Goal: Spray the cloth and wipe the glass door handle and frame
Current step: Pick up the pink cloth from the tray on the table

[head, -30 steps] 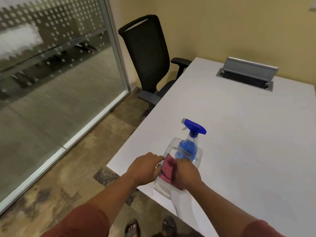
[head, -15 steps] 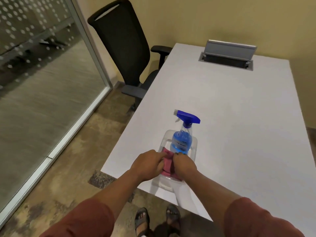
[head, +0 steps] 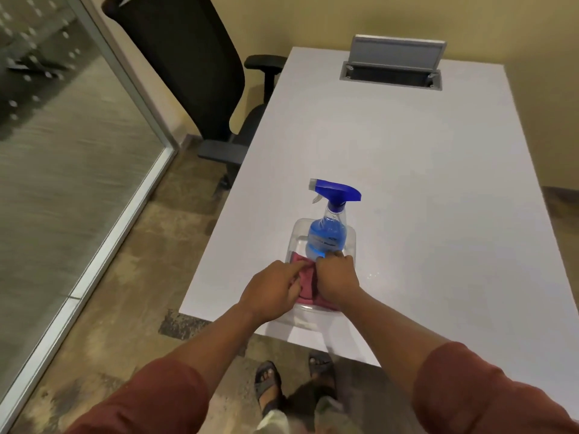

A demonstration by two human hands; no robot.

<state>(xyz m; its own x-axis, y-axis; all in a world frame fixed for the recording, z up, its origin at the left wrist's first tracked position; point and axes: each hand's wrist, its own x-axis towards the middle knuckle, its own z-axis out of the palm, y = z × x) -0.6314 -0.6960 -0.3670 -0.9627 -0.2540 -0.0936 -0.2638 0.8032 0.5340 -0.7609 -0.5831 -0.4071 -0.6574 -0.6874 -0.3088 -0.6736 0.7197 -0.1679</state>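
Note:
A pink cloth (head: 307,285) lies in a clear plastic tray (head: 351,236) near the front edge of the white table (head: 407,170). Behind the cloth, in the same tray, a spray bottle (head: 327,228) with blue liquid and a blue trigger head stands upright. My left hand (head: 272,291) and my right hand (head: 336,277) both pinch the cloth from either side, fingers closed on it. The glass wall (head: 56,158) with its metal frame (head: 125,73) is at the left; no door handle shows.
A black office chair (head: 188,67) stands between the glass wall and the table's left side. A grey cable box with a raised lid (head: 394,62) sits at the table's far end. My sandalled feet (head: 269,383) are on the mottled floor below the table edge.
The view has swung right and tilted down, so the table is more central. Both hands have stayed on the cloth in the tray, drawn a little closer together.

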